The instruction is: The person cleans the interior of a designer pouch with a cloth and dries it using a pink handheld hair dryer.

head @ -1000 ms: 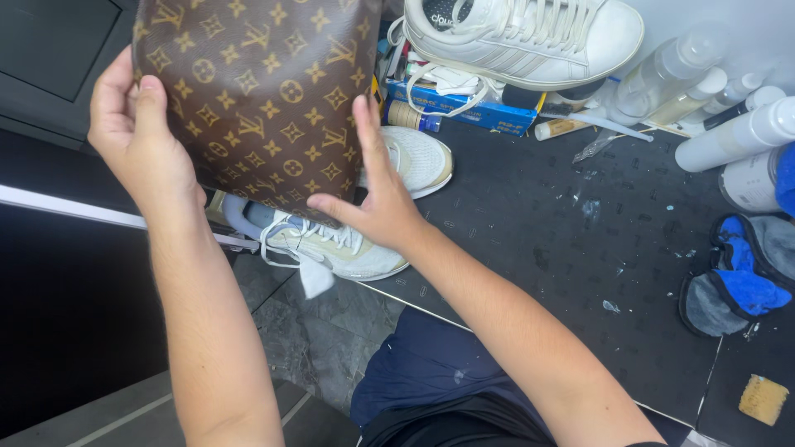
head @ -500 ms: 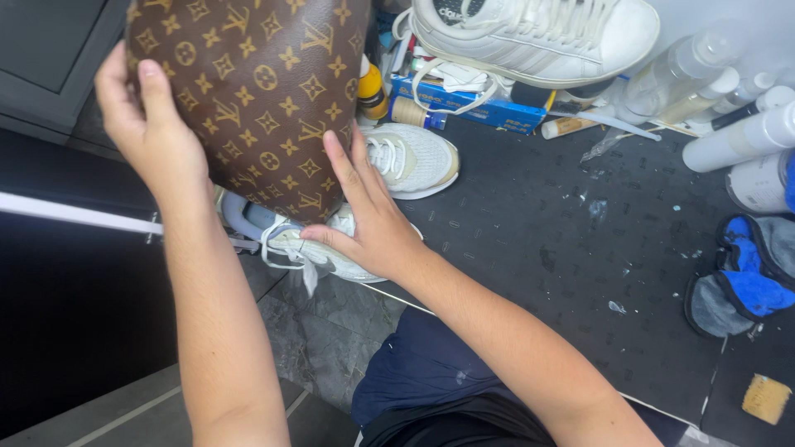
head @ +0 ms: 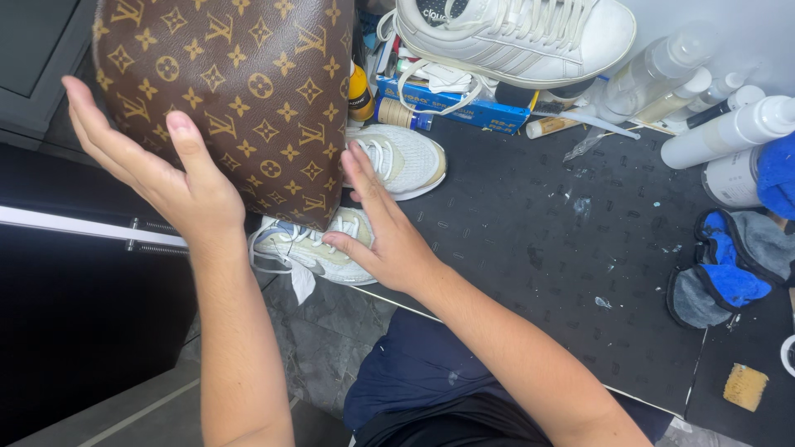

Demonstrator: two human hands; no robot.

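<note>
Two hands are holding up a big brown patterned bag [head: 228, 108] over the near left edge of the dark counter [head: 530, 248]. The left hand [head: 157, 174] is pressing flat on its left side with fingers spread wide, and the right hand [head: 389, 228] is pushing flat on its right side, so the bag is not falling. White shoes [head: 397, 157] are lying under it.

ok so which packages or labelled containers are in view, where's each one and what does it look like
Flat box: under the white sneaker at the mat's far edge, long, blue with white print.
Spray bottles: far right, white and clear cylinders, lying or leaning.
Small bottle: beside the brown patterned bag, yellow with a dark band.
No signs or screens.
</note>
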